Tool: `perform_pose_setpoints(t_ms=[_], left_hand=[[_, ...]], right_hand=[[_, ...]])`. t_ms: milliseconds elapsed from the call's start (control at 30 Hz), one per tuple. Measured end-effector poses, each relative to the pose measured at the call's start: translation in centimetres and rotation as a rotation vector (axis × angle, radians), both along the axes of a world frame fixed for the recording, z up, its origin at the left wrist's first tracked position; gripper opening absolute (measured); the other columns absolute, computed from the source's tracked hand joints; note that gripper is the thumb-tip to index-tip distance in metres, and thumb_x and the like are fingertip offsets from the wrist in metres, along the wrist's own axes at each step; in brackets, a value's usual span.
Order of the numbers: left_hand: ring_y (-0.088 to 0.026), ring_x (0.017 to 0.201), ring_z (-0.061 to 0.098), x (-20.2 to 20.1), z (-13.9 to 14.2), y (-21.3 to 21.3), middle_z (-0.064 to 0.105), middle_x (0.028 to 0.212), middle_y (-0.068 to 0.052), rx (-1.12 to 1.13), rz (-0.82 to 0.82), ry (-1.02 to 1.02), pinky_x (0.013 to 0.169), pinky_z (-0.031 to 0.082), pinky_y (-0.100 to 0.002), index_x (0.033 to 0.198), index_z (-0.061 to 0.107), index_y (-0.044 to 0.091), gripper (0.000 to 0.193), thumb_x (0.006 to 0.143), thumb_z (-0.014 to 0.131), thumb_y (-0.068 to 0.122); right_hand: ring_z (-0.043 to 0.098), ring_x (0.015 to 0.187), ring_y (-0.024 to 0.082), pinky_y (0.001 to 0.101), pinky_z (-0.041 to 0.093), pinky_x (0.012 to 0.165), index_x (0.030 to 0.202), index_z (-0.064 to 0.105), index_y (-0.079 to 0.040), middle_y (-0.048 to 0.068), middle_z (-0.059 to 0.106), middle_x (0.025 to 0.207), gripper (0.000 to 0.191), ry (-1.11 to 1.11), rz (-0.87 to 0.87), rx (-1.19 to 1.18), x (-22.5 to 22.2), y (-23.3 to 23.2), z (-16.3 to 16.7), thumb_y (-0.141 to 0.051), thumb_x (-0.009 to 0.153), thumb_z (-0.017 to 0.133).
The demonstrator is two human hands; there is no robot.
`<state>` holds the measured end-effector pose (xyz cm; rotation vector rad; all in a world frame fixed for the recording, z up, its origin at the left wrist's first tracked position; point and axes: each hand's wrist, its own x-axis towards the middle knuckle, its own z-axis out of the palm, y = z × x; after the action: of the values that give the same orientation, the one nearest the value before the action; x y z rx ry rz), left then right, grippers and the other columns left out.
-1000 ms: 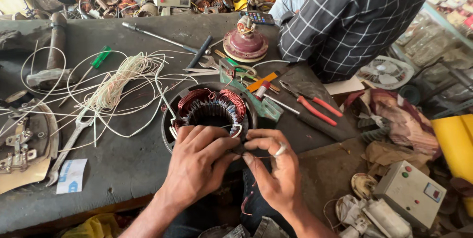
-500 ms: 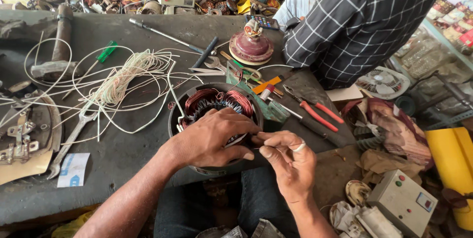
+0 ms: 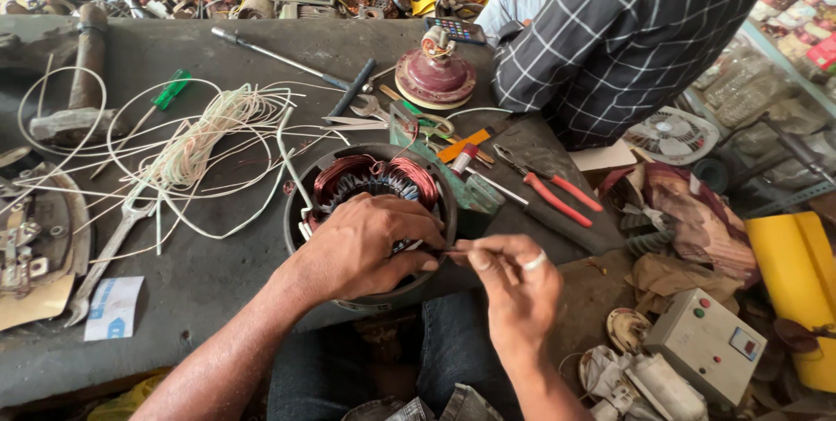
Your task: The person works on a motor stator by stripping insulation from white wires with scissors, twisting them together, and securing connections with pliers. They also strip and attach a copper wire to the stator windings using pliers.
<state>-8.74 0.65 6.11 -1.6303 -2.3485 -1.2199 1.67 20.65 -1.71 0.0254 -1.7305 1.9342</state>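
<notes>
Your left hand lies spread over the heavy motor stator at the counter's six o'clock edge, while your right hand pinches springy, fragile copper wire; grip the rim, not the windings.

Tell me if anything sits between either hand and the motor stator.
Nothing visible does. The left hand already rests on the motor stator, covering its near side. The right hand pinches something thin at its rim, too small to identify.
</notes>
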Motion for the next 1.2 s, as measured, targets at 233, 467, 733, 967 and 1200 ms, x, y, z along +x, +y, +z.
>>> perform_pose_setpoints(t_ms=[233,467,733,967,1200], left_hand=[[-0.031,0.098,0.071,0.0,-0.3,0.5,0.074,0.099,-0.009,-0.006,0.017,0.011,0.086,0.054,-0.043,0.097,0.075,0.007,0.020,0.078,0.072,0.014],[-0.031,0.091,0.073,-0.1,-0.1,1.0,0.076,0.095,-0.010,-0.009,0.059,-0.110,0.082,0.055,-0.042,0.095,0.076,0.007,0.017,0.084,0.074,0.019],[-0.031,0.091,0.073,-0.1,0.1,1.4,0.076,0.093,-0.011,-0.050,0.072,-0.067,0.081,0.055,-0.041,0.093,0.076,0.005,0.016,0.082,0.074,0.017],[-0.031,0.091,0.073,-0.4,-0.4,1.4,0.076,0.093,-0.012,0.005,0.043,-0.082,0.082,0.056,-0.040,0.094,0.076,0.004,0.017,0.081,0.074,0.015],[-0.031,0.089,0.074,-0.5,-0.2,1.7,0.076,0.092,-0.012,-0.005,0.058,-0.112,0.080,0.056,-0.040,0.093,0.076,0.003,0.018,0.079,0.076,0.015]], right_hand=[[0.076,0.078,0.026,0.0386,0.063,0.073,0.106,0.064,-0.001,0.017,0.075,0.093,0.014,-0.164,0.088,-0.400,-1.9,1.8,0.0,-0.004,0.093,0.069],[0.076,0.081,0.024,0.0377,0.064,0.074,0.105,0.065,0.000,0.017,0.075,0.093,0.013,-0.089,0.070,-0.355,-2.5,1.5,0.7,-0.001,0.093,0.070],[0.076,0.076,0.023,0.0364,0.063,0.071,0.101,0.066,-0.003,0.014,0.075,0.089,0.011,-0.103,0.080,-0.407,-3.0,2.3,0.5,-0.003,0.091,0.071],[0.075,0.082,0.024,0.0396,0.059,0.078,0.092,0.072,-0.006,0.007,0.076,0.090,0.010,0.132,-0.019,0.814,2.3,1.0,6.3,-0.008,0.083,0.077],[0.069,0.094,0.025,0.0405,0.054,0.085,0.105,0.077,-0.008,0.007,0.071,0.105,0.025,0.617,-0.141,1.245,-3.2,2.9,5.8,0.000,0.082,0.079]])
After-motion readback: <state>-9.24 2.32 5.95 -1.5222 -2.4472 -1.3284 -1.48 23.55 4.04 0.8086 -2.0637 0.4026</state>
